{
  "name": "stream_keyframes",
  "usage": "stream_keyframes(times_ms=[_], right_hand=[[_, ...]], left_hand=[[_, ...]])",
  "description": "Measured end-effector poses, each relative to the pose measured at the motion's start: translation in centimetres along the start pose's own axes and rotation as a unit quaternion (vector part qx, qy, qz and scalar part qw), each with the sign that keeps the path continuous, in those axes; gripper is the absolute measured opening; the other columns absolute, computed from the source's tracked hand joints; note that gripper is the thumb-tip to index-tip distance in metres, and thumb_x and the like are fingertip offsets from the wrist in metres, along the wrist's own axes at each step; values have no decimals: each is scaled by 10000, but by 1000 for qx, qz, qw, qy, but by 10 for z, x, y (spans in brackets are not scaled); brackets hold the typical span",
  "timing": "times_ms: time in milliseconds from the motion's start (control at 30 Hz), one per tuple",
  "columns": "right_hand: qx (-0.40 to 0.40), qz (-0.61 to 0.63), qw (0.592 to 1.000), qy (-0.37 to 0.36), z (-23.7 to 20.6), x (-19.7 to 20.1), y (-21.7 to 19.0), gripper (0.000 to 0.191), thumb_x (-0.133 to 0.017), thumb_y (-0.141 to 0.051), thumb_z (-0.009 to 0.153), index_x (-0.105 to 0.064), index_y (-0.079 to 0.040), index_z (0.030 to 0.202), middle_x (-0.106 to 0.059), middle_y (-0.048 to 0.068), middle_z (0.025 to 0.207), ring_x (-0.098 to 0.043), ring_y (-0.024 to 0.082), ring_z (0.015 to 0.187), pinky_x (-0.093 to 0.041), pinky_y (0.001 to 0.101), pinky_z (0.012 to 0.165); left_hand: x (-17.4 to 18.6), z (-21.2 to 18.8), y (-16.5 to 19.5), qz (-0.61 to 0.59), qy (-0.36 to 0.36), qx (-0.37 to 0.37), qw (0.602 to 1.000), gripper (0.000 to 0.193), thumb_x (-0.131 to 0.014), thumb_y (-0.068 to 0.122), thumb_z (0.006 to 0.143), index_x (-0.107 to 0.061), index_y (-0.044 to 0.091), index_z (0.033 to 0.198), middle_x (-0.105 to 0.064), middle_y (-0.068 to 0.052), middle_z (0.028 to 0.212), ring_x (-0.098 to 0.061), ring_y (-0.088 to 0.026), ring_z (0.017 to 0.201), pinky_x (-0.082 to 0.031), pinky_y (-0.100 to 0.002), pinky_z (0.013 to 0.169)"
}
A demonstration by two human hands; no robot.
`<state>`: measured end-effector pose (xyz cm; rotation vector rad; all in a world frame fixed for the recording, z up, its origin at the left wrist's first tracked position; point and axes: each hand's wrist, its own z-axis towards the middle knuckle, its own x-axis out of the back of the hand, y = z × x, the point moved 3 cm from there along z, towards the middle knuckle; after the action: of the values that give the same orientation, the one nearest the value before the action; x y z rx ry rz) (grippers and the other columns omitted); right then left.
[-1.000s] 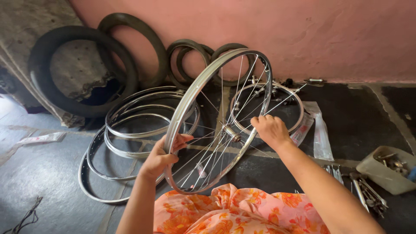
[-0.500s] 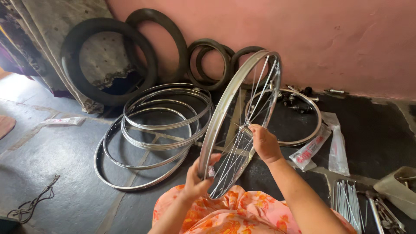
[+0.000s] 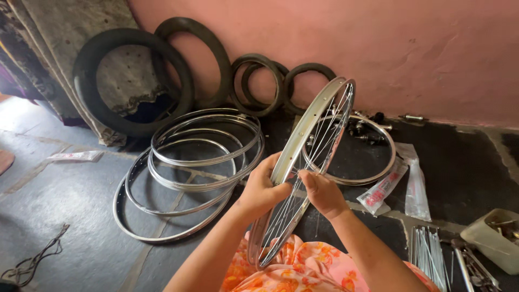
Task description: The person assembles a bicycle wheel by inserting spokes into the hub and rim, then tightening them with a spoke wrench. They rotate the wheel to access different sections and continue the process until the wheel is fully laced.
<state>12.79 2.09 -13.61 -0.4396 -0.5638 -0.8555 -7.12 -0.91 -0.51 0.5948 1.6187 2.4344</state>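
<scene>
You hold the spoked wheel [image 3: 311, 162] upright and nearly edge-on to your view, its lower arc down against the flowered cloth [image 3: 303, 270] over your lap and its top leaning away toward the pink wall [image 3: 378, 48]. So the rim runs from near your body up and outward, and both hands meet it at about the middle of its near side. Your left hand [image 3: 262, 189] lies just left of the rim, fingers curled around its outer edge in a firm wrap, thumb toward you. Your right hand [image 3: 323, 192] sits just right of it, touching the spokes, with thumb and forefinger drawn together as if pinching a spoke or nipple; the exact thing pinched is too small to tell. Both forearms rise from the bottom of the view and converge, wrists near each other, the two hands about equally close to the rim. To the left, a stack of bare rims [image 3: 189, 173] lies flat on the floor, with tyres [image 3: 135, 81] leaning against the wall behind them. A bundle of loose spokes [image 3: 430, 254] and a plastic tub [image 3: 494, 238] rest at your right.
</scene>
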Motion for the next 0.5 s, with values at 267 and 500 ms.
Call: stream_keyframes(times_ms=[267,500], right_hand=[[-29,18,999,40,2,12,-3,162,-584,1,964,-515,-66,1095,-728,114,955,-732,318,880,-599,394,756],[-56,55,995,57,-8,15,5,195,-607,-56,932,-647,-62,1123,-736,130,979,-722,320,889,-575,409,782]], left_hand=[[-19,-7,-7,-151,-71,31,985,691,-583,3,738,-535,-7,1427,-658,-107,1301,-605,-153,1212,-457,-284,1041],[1,-31,-5,-207,-92,5,974,851,-465,-93,655,-435,-23,1502,-506,-137,1543,-460,-253,1465,-304,-382,1241]])
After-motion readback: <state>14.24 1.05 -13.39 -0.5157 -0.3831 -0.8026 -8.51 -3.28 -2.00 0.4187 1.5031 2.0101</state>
